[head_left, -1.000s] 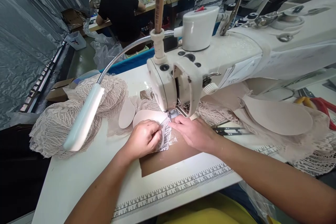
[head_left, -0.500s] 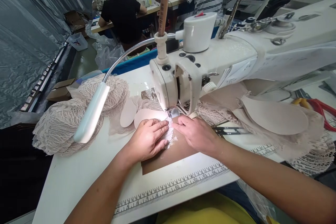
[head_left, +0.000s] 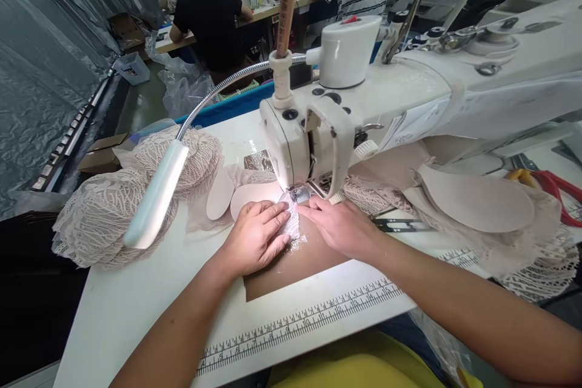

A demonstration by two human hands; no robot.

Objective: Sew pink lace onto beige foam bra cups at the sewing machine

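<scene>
A small piece of pale lace lies under the needle area of a white sewing machine. My left hand lies flat on its left side, fingers stretched towards the needle and thumb apart. On the other side, my right hand rests with its index finger stretched to the lace's right edge; its other fingers are partly hidden. A shiny brown sheet is beneath both hands. A smooth beige cup-shaped piece sits just behind my left hand. The needle tip is too small to make out.
Stacked lace pieces lie left, below a lamp head. Thread snips, a beige pad on lace and red-handled scissors are at right. A ruler strip runs along the front edge. Two people sit beyond.
The lace has slid away from me towards the needle, its near end now closer to the machine. Both hands keep nearly the same place and shape. The view has shifted slightly.
</scene>
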